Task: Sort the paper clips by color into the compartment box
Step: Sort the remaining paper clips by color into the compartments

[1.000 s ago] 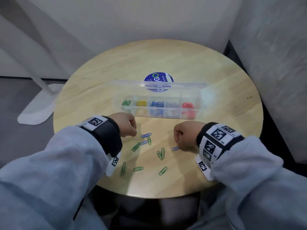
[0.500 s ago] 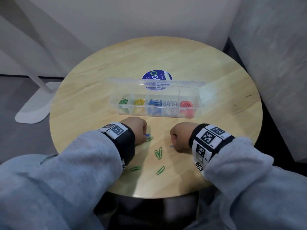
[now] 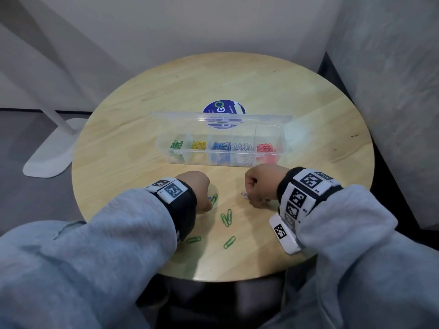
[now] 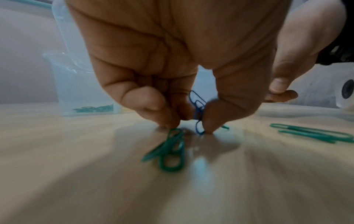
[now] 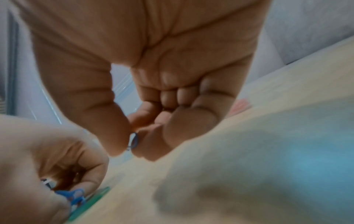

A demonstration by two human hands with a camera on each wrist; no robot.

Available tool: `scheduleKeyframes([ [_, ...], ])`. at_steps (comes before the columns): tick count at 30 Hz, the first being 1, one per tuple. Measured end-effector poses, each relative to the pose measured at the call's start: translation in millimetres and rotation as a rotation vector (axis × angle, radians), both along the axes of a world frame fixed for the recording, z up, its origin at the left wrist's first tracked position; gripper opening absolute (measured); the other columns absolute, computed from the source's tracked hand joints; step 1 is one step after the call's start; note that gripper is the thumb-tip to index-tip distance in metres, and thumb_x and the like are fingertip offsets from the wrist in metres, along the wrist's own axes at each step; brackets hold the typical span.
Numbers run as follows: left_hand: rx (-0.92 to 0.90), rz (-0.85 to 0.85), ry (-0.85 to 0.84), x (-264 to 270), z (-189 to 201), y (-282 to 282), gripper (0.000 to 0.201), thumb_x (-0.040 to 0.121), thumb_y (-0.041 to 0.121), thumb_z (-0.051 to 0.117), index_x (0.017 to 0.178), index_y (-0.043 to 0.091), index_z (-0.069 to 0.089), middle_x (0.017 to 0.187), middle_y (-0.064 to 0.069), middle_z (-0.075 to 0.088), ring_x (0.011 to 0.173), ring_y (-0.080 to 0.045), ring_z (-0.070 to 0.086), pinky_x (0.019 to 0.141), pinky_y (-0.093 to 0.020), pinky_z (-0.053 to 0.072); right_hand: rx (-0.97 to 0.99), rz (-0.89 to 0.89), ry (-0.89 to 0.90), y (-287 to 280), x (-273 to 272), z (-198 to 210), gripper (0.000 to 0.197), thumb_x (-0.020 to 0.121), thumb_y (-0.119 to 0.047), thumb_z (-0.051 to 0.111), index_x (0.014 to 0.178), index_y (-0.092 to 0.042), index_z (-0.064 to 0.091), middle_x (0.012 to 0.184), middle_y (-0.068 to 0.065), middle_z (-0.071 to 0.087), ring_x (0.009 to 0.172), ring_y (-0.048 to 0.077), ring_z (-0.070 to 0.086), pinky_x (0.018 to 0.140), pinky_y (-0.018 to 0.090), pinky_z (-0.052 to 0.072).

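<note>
round blue sticker, green "G" legible

Soft even indoor light, faint shadows, wide-angle bending at edges, both wrist views dim and blurred

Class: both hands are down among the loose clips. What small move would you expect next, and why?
Probably lift both hands toward the box's blue compartment: the left hand and right hand each pinch blue clips at the table.
</note>
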State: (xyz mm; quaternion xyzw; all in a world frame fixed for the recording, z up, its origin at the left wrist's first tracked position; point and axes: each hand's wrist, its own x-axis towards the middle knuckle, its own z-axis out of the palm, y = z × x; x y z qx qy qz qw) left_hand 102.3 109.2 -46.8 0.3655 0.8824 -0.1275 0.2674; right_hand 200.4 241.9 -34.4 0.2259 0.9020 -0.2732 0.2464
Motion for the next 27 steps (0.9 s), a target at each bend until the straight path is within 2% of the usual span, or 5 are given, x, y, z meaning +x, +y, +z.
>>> scheduleKeyframes([
  [9, 0.178, 0.053, -0.097, -6, 7, -7, 0.018, 0.076, 0.019, 0.065, 0.066, 0.021, 0.05, 0.067, 0.006, 0.051, 0.067, -0.016, 0.05, 0.053, -0.022, 0.036, -0.457, -0.366, 0.102, 4, -3, -10, 0.026, 0.088, 0.003, 0.044, 0.077, -0.014, 0.059, 0.064, 0.011, 0.056, 0.054, 0.02, 0.054, 0.073, 0.039, 0.055],
  [11, 0.286, 0.103, -0.155, -10, 13, -8, 0.022, 0.076, 0.016, 0.066, 0.062, 0.021, 0.049, 0.064, 0.006, 0.053, 0.061, -0.012, 0.049, 0.053, -0.021, 0.037, -0.537, -0.418, 0.098, 4, -4, -9, 0.026, 0.09, 0.003, 0.039, 0.076, -0.009, 0.058, 0.063, 0.013, 0.053, 0.053, 0.022, 0.05, 0.065, 0.037, 0.052],
  [17, 0.529, 0.158, -0.282, -18, 41, -4, 0.024, 0.074, 0.01, 0.066, 0.06, 0.021, 0.049, 0.051, 0.008, 0.053, 0.04, 0.0, 0.045, 0.052, -0.02, 0.038, -0.794, -0.483, 0.092, -11, -13, -13, 0.024, 0.093, 0.005, 0.036, 0.076, -0.007, 0.049, 0.069, 0.012, 0.048, 0.052, 0.02, 0.055, 0.045, 0.024, 0.052],
  [22, 0.565, 0.07, -0.333, -16, 45, 0, 0.021, 0.074, 0.016, 0.072, 0.068, 0.024, 0.055, 0.064, 0.008, 0.059, 0.058, -0.01, 0.051, 0.064, -0.026, 0.044, -1.105, -0.504, 0.094, -23, -20, -9, 0.031, 0.088, 0.019, 0.03, 0.082, -0.004, 0.05, 0.078, 0.013, 0.053, 0.045, 0.01, 0.064, 0.05, 0.017, 0.055],
  [27, 0.666, 0.28, -0.638, -25, 43, -10, 0.022, 0.064, 0.014, 0.072, 0.083, 0.02, 0.062, 0.068, 0.0, 0.063, 0.061, -0.01, 0.06, 0.07, -0.024, 0.052, -1.202, -0.563, 0.15, -28, -21, 1, 0.034, 0.087, 0.021, 0.027, 0.08, -0.002, 0.051, 0.075, 0.014, 0.05, 0.045, 0.011, 0.062, 0.05, 0.015, 0.054],
])
